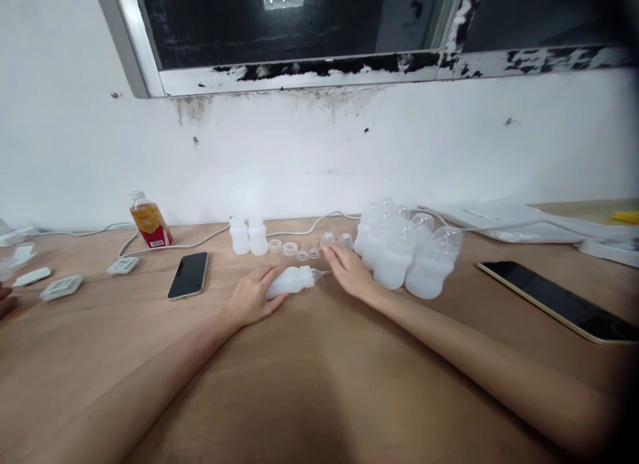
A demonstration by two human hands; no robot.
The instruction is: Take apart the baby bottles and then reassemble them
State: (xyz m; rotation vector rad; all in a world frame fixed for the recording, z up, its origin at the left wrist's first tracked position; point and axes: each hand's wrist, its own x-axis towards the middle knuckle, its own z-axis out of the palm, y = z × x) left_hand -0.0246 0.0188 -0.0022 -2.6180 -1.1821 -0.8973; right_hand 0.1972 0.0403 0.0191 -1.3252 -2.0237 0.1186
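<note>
My left hand (254, 295) is wrapped round a white baby bottle (289, 281), tilted over on its side with its clear teat pointing right. My right hand (345, 269) reaches to a clear dome cap (327, 239), its fingertips at the cap; whether they grip it I cannot make out. A second dome cap (345, 240) stands just behind those fingers. Two clear teats (308, 253) and two white collar rings (282, 247) lie in a row to the left. Beyond them two open bottles (248, 235) stand upright. Several capped bottles (399, 247) cluster right of my right hand.
A drink bottle (150, 220) and a phone (188, 275) are on the left, near small white devices (62, 287). A large dark tablet (559, 301) lies at right, below plastic bags (499, 222). A white cable (200, 241) runs along the wall. Another person's hand (6, 299) shows at the left edge.
</note>
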